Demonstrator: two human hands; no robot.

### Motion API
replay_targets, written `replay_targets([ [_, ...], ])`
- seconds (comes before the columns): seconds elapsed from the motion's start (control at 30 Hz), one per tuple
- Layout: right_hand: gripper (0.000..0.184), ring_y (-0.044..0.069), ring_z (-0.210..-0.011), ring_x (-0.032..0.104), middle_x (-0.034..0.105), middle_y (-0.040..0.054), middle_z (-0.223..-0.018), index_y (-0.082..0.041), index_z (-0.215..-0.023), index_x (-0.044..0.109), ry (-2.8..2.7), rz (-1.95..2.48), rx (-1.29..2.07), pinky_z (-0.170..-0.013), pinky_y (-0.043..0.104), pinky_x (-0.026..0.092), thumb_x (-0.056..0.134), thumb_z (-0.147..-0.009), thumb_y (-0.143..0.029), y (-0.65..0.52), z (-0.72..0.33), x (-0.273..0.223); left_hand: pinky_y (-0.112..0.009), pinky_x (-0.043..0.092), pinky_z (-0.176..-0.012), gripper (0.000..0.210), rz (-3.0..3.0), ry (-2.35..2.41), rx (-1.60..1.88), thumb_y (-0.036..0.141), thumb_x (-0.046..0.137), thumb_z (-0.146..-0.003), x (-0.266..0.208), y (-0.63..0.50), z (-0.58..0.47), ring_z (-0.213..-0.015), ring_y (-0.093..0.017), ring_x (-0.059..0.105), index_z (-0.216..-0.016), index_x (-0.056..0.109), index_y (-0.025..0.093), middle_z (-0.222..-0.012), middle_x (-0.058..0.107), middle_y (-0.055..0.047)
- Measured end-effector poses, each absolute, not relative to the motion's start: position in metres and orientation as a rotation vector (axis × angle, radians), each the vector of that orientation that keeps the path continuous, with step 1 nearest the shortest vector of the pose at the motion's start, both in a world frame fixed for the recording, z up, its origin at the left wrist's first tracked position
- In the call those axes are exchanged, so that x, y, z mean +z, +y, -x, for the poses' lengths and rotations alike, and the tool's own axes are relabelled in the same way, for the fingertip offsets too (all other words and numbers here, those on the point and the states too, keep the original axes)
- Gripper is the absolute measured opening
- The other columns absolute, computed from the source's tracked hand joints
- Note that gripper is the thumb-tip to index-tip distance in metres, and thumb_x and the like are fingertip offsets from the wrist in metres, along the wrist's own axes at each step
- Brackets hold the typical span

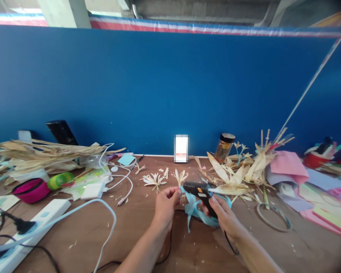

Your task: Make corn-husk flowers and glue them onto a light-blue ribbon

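Observation:
My right hand is wrapped round the handle of a black glue gun. Its nozzle points left, close to the fingertips of my left hand. Those fingers are pinched at the base of a small pale flower of dried husk, which stands upright above them. A light blue ribbon hangs and curls beneath the glue gun; whether the flower's base touches it I cannot tell. Just left of the flower lies another dried-husk flower on the brown table.
Dried husks are heaped at the left and more husks at the right, near a lidded jar. A white power strip with cables fills the left front. Coloured paper and a tape ring lie right.

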State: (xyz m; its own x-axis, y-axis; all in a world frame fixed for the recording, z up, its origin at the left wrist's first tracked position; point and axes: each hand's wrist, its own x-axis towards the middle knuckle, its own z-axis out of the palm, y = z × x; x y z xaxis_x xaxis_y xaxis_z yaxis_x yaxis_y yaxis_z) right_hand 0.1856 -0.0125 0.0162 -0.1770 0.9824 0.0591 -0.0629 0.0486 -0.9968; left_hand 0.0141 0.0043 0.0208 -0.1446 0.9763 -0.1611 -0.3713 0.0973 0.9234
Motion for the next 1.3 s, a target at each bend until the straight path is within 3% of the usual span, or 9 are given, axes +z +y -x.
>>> replay_targets([
  [0.67,0.038,0.01,-0.052,0.044,0.051,-0.0007,-0.056,-0.015,-0.068,0.056,-1.277,1.032,1.328,-0.05,0.022,0.035,0.056,-0.074,-0.052,-0.012,-0.184,0.015,-0.017,0.036,-0.047,0.024,-0.749,1.081,1.382,0.029,0.073,-0.056,0.02,0.004,-0.015,-0.046,-0.006,0.046,-0.07,0.068,0.01,-0.054,0.058,0.001],
  [0.9,0.039,0.013,-0.059,0.048,0.054,0.0032,-0.069,-0.015,-0.091,0.057,-1.156,0.879,1.592,-0.056,0.026,0.04,0.039,-0.085,-0.049,-0.023,-0.192,0.036,-0.019,0.039,-0.05,0.021,-0.75,1.14,1.401,0.027,0.072,-0.055,0.022,0.005,-0.015,-0.049,-0.008,0.049,-0.068,0.068,0.011,-0.057,0.061,-0.001],
  [1.13,0.047,0.011,-0.052,0.042,0.043,-0.0016,-0.06,-0.013,-0.092,0.058,-1.196,0.915,1.617,-0.05,0.024,0.038,0.04,-0.081,-0.056,-0.017,-0.198,0.059,-0.019,0.038,-0.05,0.023,-0.753,1.087,1.391,0.03,0.071,-0.056,0.017,0.005,-0.015,-0.047,-0.007,0.047,-0.069,0.069,0.011,-0.056,0.06,0.0],
  [1.3,0.035,0.014,-0.062,0.051,0.055,0.0023,-0.07,-0.014,-0.089,0.059,-1.547,1.008,1.481,-0.057,0.026,0.041,0.055,-0.077,-0.047,-0.008,-0.215,0.075,-0.018,0.036,-0.048,0.021,-0.792,1.065,1.412,0.03,0.07,-0.058,0.018,0.004,-0.015,-0.046,-0.006,0.046,-0.069,0.069,0.011,-0.053,0.06,0.001],
])
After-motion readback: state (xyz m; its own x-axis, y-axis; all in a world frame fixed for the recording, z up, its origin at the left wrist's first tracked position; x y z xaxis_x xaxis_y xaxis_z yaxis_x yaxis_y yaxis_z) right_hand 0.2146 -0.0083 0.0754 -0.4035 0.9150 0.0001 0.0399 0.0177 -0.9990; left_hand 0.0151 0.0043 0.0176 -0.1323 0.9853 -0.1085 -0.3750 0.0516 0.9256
